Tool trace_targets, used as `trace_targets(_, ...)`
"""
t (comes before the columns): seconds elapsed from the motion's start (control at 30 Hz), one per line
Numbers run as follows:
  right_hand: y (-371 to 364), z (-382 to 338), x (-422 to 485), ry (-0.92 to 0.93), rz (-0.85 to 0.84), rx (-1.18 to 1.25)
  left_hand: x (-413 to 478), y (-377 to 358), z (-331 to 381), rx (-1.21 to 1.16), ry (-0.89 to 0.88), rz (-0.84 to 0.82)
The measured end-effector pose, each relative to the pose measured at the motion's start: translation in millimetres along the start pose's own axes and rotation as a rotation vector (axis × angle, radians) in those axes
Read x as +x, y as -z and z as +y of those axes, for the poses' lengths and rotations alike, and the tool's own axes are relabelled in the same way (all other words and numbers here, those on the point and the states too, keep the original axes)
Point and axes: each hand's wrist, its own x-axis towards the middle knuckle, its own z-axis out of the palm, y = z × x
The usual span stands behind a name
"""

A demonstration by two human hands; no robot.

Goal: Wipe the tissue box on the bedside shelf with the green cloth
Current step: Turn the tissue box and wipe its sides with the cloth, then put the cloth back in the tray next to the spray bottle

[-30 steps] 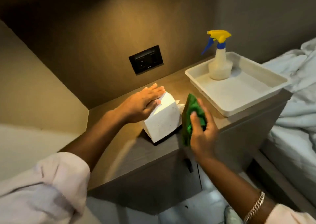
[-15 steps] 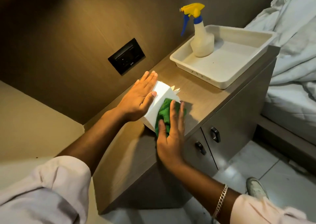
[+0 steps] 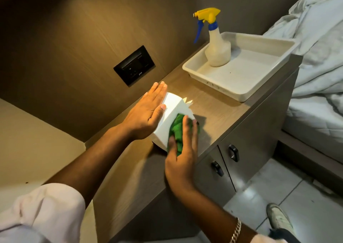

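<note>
A white tissue box point(image 3: 171, 111) stands on the wooden bedside shelf point(image 3: 219, 111), with tissue tips poking out at its far side. My left hand point(image 3: 146, 113) lies flat against the box's left face, fingers straight and together. My right hand point(image 3: 182, 159) presses a crumpled green cloth point(image 3: 177, 129) against the box's near right face, palm and fingers flat over the cloth. Most of that face is hidden by cloth and hand.
A white tray point(image 3: 246, 92) holding a spray bottle point(image 3: 216, 44) with a yellow and blue trigger sits at the shelf's far end. A black socket plate point(image 3: 134, 65) is on the wall. Cabinet doors with dark handles point(image 3: 233, 152) lie below; a bed point(image 3: 319, 76) is right.
My right hand brought the cloth from beside the box onto its near face and laid flat over it. The view shifted and tilted down. My left hand stayed on the box.
</note>
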Motion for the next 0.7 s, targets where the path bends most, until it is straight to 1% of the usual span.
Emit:
trace_targets(0.1, 11.7, -4.4, -27.3, 0.014, -0.171, -0.037, -1.5, 1.7, 0.7, 0.041, -0.009, -0.021)
trace_targets(0.17, 25.9, -15.0, -42.3, 0.018, -0.333, -0.019, -3.3, 4.7, 3.8, 0.051, 0.002, -0.038)
trace_targets(0.23, 45.3, -23.6, -49.1, 0.022, -0.453, -0.009, -9.3, 6.8, 7.7, 0.043, 0.017, -0.046)
trace_targets(0.3, 67.8, -30.8, -39.8, 0.028, -0.545, -0.019, -9.8, 8.2, 8.7, 0.027, 0.033, 0.009)
trace_targets(0.37, 93.7, -39.4, -22.0, 0.032, -0.611, -0.035, -16.2, 7.7, 10.4, -0.032, 0.042, 0.141)
trace_targets(0.43, 122.5, -50.1, 9.4, 0.047, -0.628, -0.072, -26.4, 4.1, 19.0, -0.075, 0.027, 0.282)
trace_targets(0.53, 153.0, -73.7, 80.9, 0.107, -0.589, -0.163, -44.6, -9.9, 31.0, 0.059, -0.062, 0.443)
trace_targets(0.6, 161.9, -89.0, 131.7, 0.181, -0.531, -0.245, -54.1, -18.4, 35.4, 0.11, -0.069, 0.5)
trace_targets(0.7, 161.9, -95.7, 204.3, 0.368, -0.515, -0.526, -62.4, -31.6, 40.9, 0.081, 0.007, 0.578)
